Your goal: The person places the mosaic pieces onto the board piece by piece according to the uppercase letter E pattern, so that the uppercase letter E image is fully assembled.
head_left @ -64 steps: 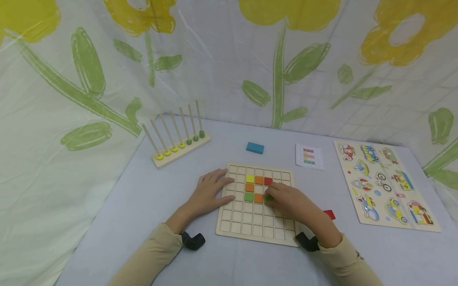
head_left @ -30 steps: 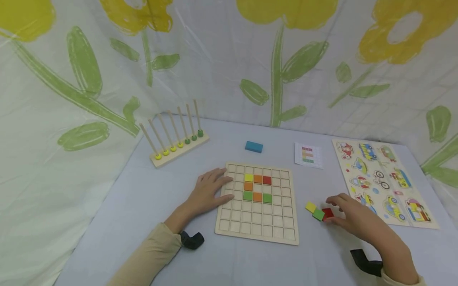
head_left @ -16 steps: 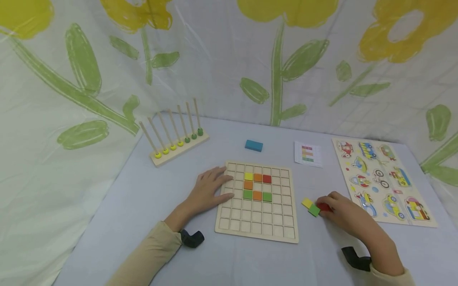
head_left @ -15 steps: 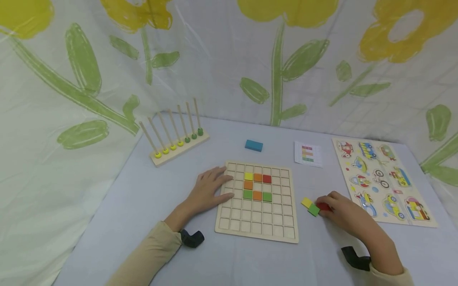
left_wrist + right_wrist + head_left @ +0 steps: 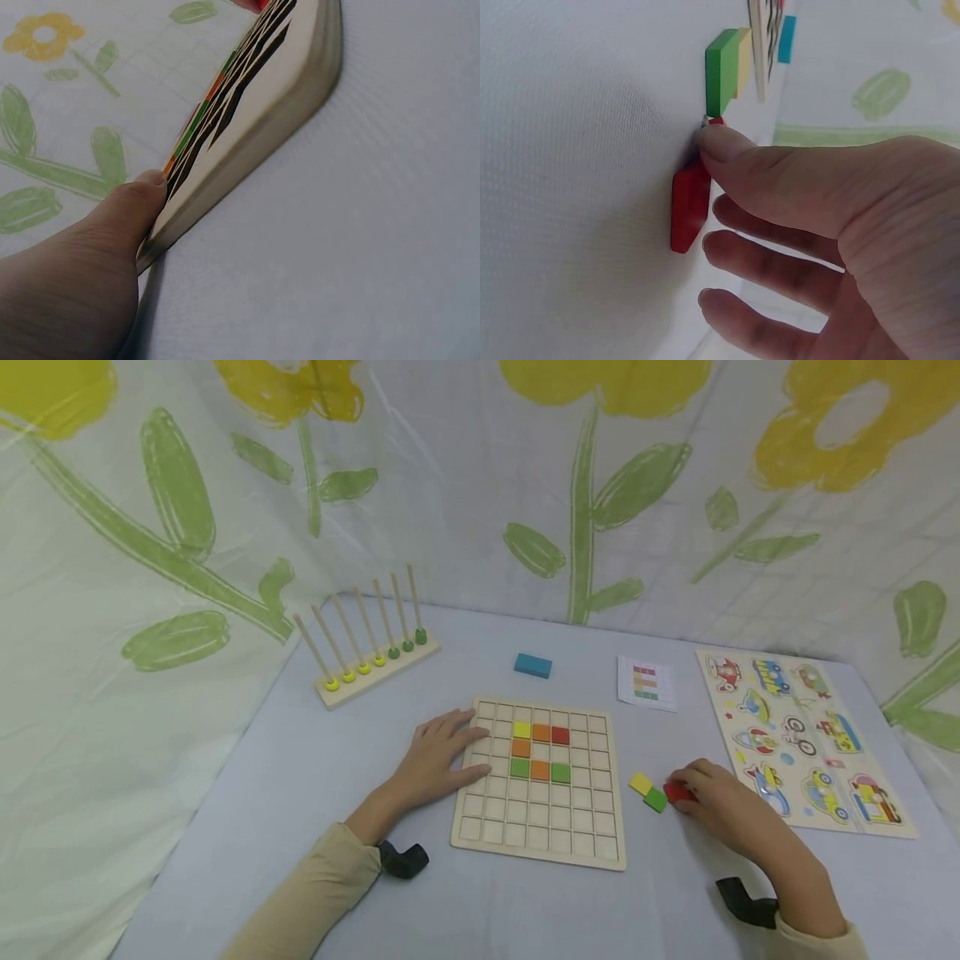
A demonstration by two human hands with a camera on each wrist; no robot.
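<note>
My left hand [image 5: 435, 760] rests on the left edge of the wooden grid board [image 5: 536, 852], fingers spread, thumb on its face. The left wrist view shows the thumb [image 5: 124, 217] over the board's rim [image 5: 247, 172]. On the grid sit yellow, orange, red and green square tiles in several cells. Right of the board, my right hand [image 5: 723, 802] pinches a red tile [image 5: 677, 792] between thumb and forefinger. A green tile [image 5: 655, 799] and a yellow tile [image 5: 641, 783] lie beside it. In the right wrist view another red piece [image 5: 688, 206] shows below the thumb [image 5: 735, 150].
A blue block [image 5: 533, 666] and a printed pattern card [image 5: 647, 683] lie beyond the board. At the back left stands a peg rack [image 5: 382, 672] with yellow and green beads. A vehicle picture puzzle [image 5: 806, 747] lies at the right, near the right hand.
My right hand has left the green tile on the board and moved right to the loose tiles, where it now pinches a red one. The loose green and yellow tiles have shifted slightly left.
</note>
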